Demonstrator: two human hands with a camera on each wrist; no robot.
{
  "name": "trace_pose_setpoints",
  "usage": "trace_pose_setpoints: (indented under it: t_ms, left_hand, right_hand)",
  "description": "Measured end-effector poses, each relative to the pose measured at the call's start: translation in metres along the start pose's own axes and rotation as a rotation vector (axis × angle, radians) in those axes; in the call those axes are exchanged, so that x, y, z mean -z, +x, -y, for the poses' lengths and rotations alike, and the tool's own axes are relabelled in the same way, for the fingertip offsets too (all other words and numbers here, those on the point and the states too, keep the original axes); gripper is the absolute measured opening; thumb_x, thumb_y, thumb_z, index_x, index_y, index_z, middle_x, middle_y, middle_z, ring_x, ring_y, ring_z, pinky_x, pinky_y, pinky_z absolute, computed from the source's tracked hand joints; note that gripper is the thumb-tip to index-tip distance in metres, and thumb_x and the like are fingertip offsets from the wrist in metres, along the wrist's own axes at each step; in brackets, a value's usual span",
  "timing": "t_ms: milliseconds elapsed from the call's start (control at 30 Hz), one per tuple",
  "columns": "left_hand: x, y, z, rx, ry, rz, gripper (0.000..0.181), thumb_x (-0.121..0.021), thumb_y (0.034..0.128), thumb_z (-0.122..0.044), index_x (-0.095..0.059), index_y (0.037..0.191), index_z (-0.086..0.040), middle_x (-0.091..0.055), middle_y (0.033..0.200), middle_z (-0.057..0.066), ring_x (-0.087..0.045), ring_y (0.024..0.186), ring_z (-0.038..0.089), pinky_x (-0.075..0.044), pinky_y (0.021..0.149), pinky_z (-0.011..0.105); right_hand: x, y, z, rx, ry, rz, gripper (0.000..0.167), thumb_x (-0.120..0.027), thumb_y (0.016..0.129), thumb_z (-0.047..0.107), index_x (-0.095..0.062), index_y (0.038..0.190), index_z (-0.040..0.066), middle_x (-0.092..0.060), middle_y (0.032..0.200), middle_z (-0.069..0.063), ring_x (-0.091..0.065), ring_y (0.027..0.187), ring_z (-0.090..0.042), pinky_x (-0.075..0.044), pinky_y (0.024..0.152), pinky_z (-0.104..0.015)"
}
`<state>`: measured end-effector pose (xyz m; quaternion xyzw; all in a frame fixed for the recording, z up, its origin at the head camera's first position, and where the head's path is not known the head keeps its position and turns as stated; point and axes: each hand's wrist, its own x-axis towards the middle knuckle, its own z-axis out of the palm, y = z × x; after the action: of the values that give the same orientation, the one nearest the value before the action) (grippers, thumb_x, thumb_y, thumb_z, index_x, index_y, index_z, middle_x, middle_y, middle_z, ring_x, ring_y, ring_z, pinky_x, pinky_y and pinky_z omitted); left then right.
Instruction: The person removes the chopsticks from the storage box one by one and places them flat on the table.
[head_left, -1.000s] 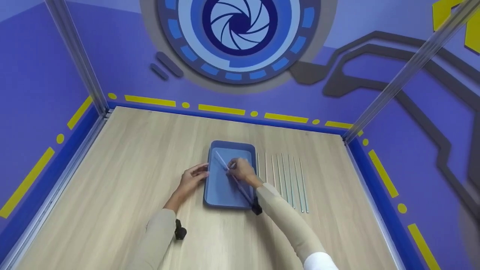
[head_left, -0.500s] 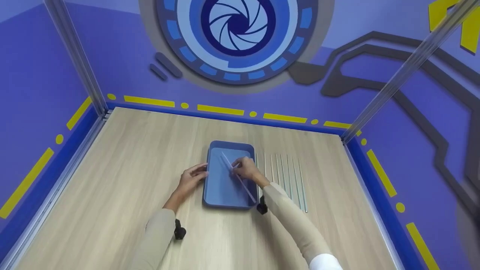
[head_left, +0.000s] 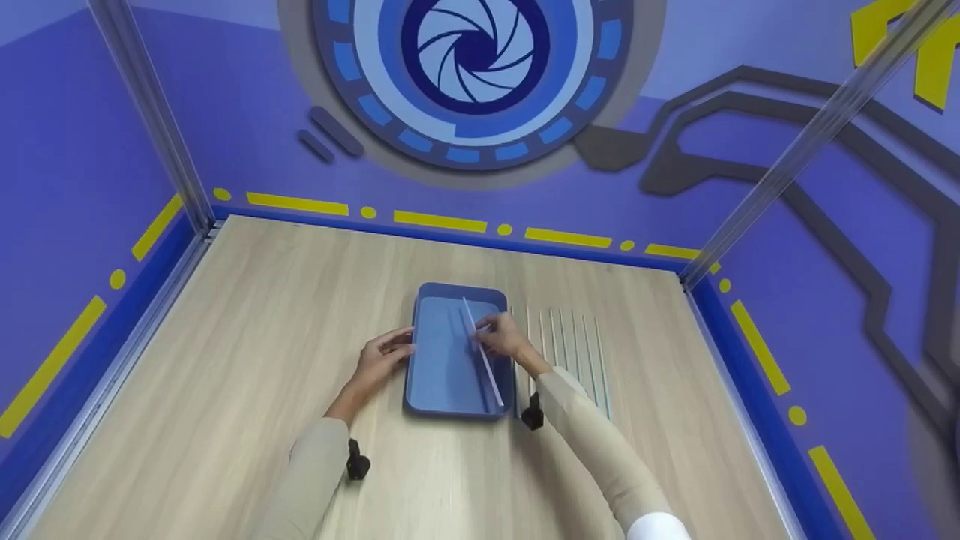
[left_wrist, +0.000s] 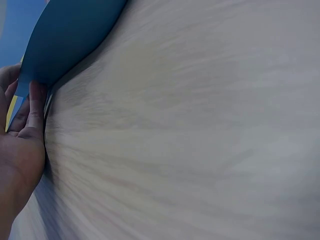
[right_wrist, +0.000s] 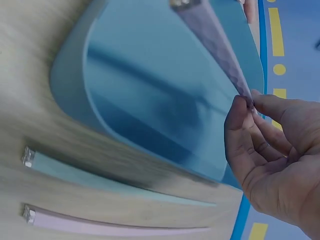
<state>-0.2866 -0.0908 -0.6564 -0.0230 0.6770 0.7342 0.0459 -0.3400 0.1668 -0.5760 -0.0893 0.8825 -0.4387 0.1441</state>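
My right hand [head_left: 504,335] pinches a thin, pale lilac stick [right_wrist: 217,42] between thumb and fingertips. In the head view this stick slants over the right half of a blue rectangular tray [head_left: 442,412]; its near end in the right wrist view is silvery and blurred. At the tray's left side, my left hand [head_left: 382,356] touches the outer wall with extended fingers and thumb. The left wrist view shows its thumb [left_wrist: 35,107] against the wall, other fingers partly hidden. Several similar slim sticks [head_left: 577,345] lie in a row right of the tray, partly covered by my right forearm.
A pale wooden tabletop [head_left: 285,300] carries everything. Blue-violet panels [head_left: 247,135] with yellow dashes enclose its back and sides, with metal posts [head_left: 157,120] at the corners. In the right wrist view, a teal stick [right_wrist: 100,178] and a pink stick [right_wrist: 100,225] lie beside the tray.
My right hand has moved slightly right with the lilac stick, which has turned from a strong diagonal to a steeper slant closer to the tray's right wall. My left hand stays in place.
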Motion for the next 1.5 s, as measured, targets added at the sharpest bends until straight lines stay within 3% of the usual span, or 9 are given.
trace_pose_setpoints:
  t_ms: [167, 467, 733, 933, 1133, 1500]
  left_hand:
    - [0.001, 0.001, -0.002, -0.002, 0.015, -0.015, 0.043, -0.071, 0.096, -0.009, -0.062, 0.138, -0.002, -0.065, 0.132, 0.023, -0.066, 0.105, 0.009, -0.057, 0.089, 0.018]
    - [0.001, 0.001, 0.001, -0.001, 0.017, 0.008, 0.044, -0.069, 0.0972, -0.01, -0.06, 0.14, -0.001, -0.063, 0.133, 0.022, -0.066, 0.105, 0.009, -0.058, 0.09, 0.02]
    - [0.002, 0.001, 0.0, 0.004, 0.01, 0.001, 0.044, -0.07, 0.0968, -0.01, -0.061, 0.14, -0.002, -0.063, 0.134, 0.021, -0.065, 0.106, 0.008, -0.057, 0.091, 0.017]
    - [0.003, 0.001, 0.001, -0.007, 0.014, 0.012, 0.045, -0.069, 0.0973, -0.01, -0.06, 0.14, -0.001, -0.062, 0.135, 0.024, -0.065, 0.108, 0.007, -0.056, 0.092, 0.016]
    - [0.004, -0.001, 0.001, 0.0, 0.019, 0.002, 0.044, -0.069, 0.0973, -0.01, -0.06, 0.14, -0.002, -0.063, 0.135, 0.023, -0.065, 0.112, 0.013, -0.056, 0.091, 0.015]
    - [0.003, -0.001, 0.0, 0.011, 0.008, 0.012, 0.045, -0.069, 0.0972, -0.01, -0.06, 0.14, -0.002, -0.06, 0.137, 0.023, -0.063, 0.112, 0.012, -0.055, 0.092, 0.014]
  right_hand:
    - [0.005, -0.002, 0.001, -0.009, 0.01, -0.025, 0.025, -0.066, 0.096, 0.003, -0.066, 0.114, -0.014, -0.073, 0.09, -0.028, -0.063, 0.06, -0.011, -0.065, 0.061, -0.037]
    - [0.019, -0.014, -0.009, -0.01, -0.077, -0.104, 0.021, -0.069, 0.095, 0.007, -0.071, 0.111, -0.007, -0.074, 0.09, -0.017, -0.07, 0.07, -0.017, -0.064, 0.062, -0.031]
    - [0.037, -0.021, -0.02, -0.011, -0.058, -0.135, 0.019, -0.069, 0.095, 0.005, -0.071, 0.107, -0.009, -0.073, 0.081, -0.017, -0.07, 0.065, -0.021, -0.065, 0.065, -0.045]
    - [0.049, -0.027, -0.027, -0.03, -0.039, -0.159, 0.021, -0.068, 0.094, 0.003, -0.07, 0.109, -0.011, -0.074, 0.083, -0.021, -0.069, 0.065, -0.018, -0.065, 0.061, -0.037]
    - [0.057, -0.033, -0.031, -0.048, 0.015, -0.166, 0.025, -0.067, 0.095, 0.002, -0.066, 0.115, -0.015, -0.072, 0.092, -0.03, -0.07, 0.068, -0.017, -0.066, 0.07, -0.046]
    - [0.078, -0.043, -0.049, -0.084, 0.004, -0.211, 0.029, -0.068, 0.096, 0.004, -0.065, 0.119, -0.014, -0.074, 0.087, -0.025, -0.068, 0.063, -0.013, -0.063, 0.055, -0.029]
